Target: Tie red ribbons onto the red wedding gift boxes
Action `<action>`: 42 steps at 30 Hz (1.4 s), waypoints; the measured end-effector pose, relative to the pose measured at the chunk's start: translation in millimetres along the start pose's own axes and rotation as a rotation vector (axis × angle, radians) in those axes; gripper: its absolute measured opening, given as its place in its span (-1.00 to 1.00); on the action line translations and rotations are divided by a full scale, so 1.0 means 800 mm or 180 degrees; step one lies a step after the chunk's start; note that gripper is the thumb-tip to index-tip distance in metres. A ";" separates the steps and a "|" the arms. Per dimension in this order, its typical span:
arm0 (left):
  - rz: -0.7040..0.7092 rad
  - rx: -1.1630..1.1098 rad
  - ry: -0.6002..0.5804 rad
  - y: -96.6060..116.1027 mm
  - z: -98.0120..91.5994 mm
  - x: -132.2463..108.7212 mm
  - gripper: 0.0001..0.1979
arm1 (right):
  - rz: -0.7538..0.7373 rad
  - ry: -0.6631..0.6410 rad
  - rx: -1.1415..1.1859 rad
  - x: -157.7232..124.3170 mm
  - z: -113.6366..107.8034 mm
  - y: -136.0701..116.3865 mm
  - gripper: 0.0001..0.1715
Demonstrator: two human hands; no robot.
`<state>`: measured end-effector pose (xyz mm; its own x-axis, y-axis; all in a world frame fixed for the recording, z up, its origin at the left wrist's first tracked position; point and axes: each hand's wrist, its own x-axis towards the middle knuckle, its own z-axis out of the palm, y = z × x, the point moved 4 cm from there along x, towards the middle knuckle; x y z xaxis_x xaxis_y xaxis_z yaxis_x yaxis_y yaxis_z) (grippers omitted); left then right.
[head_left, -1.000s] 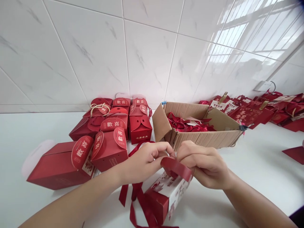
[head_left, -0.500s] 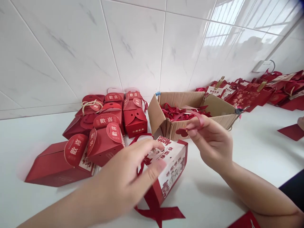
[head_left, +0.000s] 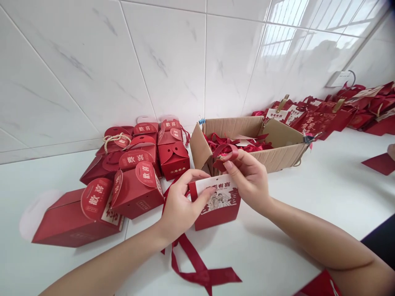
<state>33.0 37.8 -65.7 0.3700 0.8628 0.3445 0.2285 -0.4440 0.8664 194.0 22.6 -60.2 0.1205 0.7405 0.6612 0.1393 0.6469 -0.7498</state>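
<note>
A red gift box (head_left: 216,213) with a white printed panel stands upright on the white table, its front turned toward me. My left hand (head_left: 185,201) grips it by the left side, thumb across the panel and fingers behind. Above the box's top right corner, my right hand (head_left: 249,176) pinches a small red strap handle (head_left: 230,153), bent into a loop with a rounded end. A dark red ribbon (head_left: 197,263) trails from behind the box onto the table, its tails crossing near the front.
Several closed red gift boxes (head_left: 138,185) stand at the left. Behind my hands is an open cardboard box (head_left: 284,157) of red ribbons, with clips at its corners. More red bags (head_left: 321,119) line the wall. Another person's hand (head_left: 391,151) is at the right edge beside red card.
My left hand has taken hold of the gift box, which now stands up with its printed front facing me. My right hand has brought the strap handle left and down to the box's top.
</note>
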 end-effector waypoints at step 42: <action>0.0363 -0.1034 -0.0327 -0.032 0.019 -0.013 -0.80 | -0.1833 -0.1646 -0.2222 -0.015 -0.006 -0.069 -0.87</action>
<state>36.8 36.3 -97.3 0.4689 0.7761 0.4218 -0.1117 -0.4216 0.8999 189.9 -22.6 -26.4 -0.5575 0.4476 0.6992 0.5994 0.7997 -0.0340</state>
